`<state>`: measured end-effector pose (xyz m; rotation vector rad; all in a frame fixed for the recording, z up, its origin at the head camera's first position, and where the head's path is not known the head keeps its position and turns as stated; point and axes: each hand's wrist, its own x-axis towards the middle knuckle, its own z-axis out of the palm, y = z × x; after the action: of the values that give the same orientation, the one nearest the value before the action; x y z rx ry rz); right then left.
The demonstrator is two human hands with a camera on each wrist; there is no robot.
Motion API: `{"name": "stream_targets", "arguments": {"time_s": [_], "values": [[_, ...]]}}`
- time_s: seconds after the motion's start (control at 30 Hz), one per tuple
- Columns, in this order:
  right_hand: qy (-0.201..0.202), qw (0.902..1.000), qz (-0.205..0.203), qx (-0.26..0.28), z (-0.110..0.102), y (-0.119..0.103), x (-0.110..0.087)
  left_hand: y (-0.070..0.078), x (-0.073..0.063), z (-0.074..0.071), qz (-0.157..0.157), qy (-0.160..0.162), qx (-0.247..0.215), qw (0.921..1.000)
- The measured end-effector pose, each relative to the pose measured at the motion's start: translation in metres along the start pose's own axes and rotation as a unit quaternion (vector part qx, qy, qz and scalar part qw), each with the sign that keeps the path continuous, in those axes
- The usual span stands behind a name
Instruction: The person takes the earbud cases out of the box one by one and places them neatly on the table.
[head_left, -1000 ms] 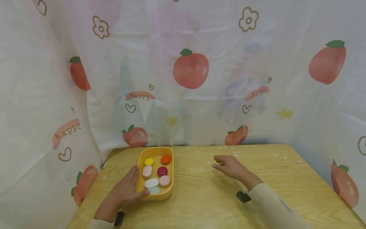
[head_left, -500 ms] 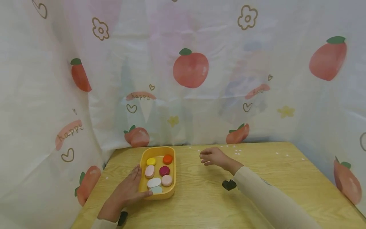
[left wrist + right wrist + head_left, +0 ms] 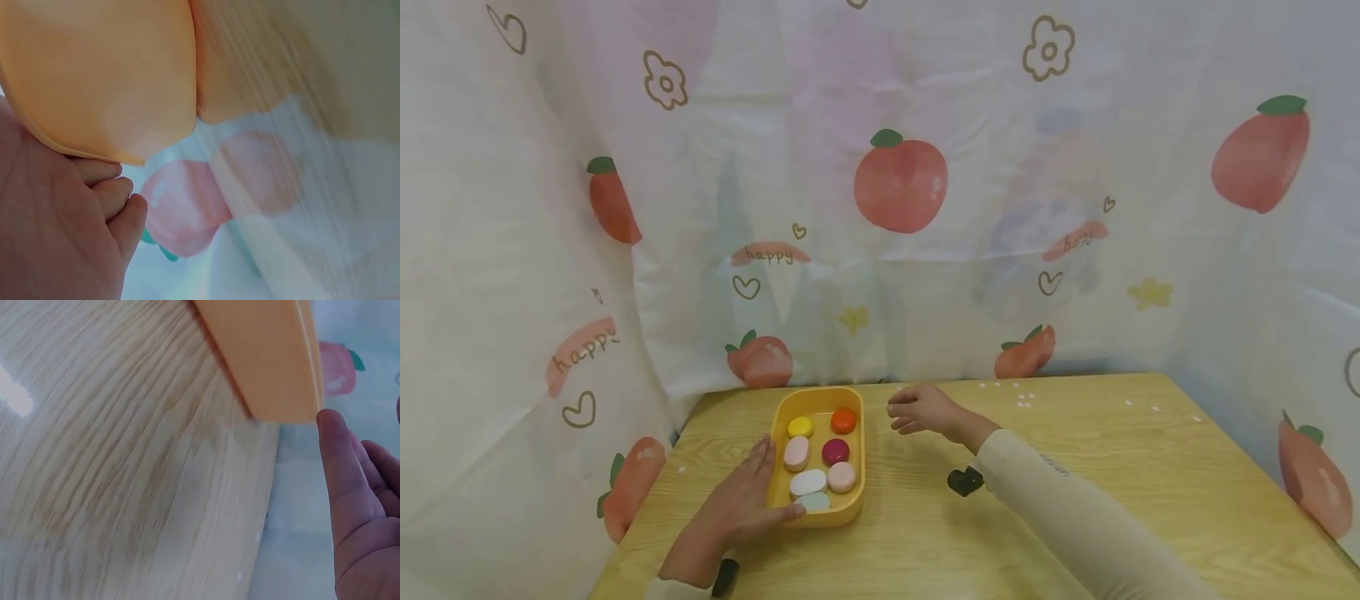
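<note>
A deep yellow rectangular box with rounded corners stands at the left of the table. In it lie several smooth rounded pieces: a yellow one, an orange one, a dark red one, and pale pink, white and grey ones. My left hand holds the box at its near left corner, fingers along the left wall, thumb on the near rim. My right hand hovers right of the box's far end, fingers loosely extended and apart, holding nothing. The right wrist view shows its fingertips near the box's rim.
Small white specks are scattered over the back of the wooden table. A white curtain printed with fruit hangs behind the table and on both sides.
My right hand has moved left across the table towards the box. My left hand has stayed on the box; both shift slightly right in the head view as the camera turns.
</note>
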<state>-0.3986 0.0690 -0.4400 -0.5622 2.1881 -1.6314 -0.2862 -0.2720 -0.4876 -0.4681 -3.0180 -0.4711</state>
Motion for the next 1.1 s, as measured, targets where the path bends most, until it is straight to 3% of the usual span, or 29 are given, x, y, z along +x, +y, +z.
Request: {"name": "stream_targets", "arguments": {"time_s": [0.33, 0.6, 0.83, 1.1], "values": [[0.008, 0.9994, 0.025, 0.023, 0.025, -0.011, 0.021, 0.007, 0.001, 0.004, -0.012, -0.008, 0.011, 0.9998], [-0.013, 0.9984, 0.039, 0.039, 0.042, -0.017, 0.038, 0.014, -0.001, 0.005, -0.011, -0.008, 0.006, 0.9999], [-0.006, 0.9955, 0.056, 0.076, 0.057, -0.022, 0.048, 0.013, 0.001, 0.005, 0.007, -0.003, 0.041, 0.9991], [-0.009, 0.9961, 0.058, 0.065, 0.078, -0.02, 0.059, 0.015, 0.001, 0.005, 0.009, -0.019, 0.068, 0.9975]]}}
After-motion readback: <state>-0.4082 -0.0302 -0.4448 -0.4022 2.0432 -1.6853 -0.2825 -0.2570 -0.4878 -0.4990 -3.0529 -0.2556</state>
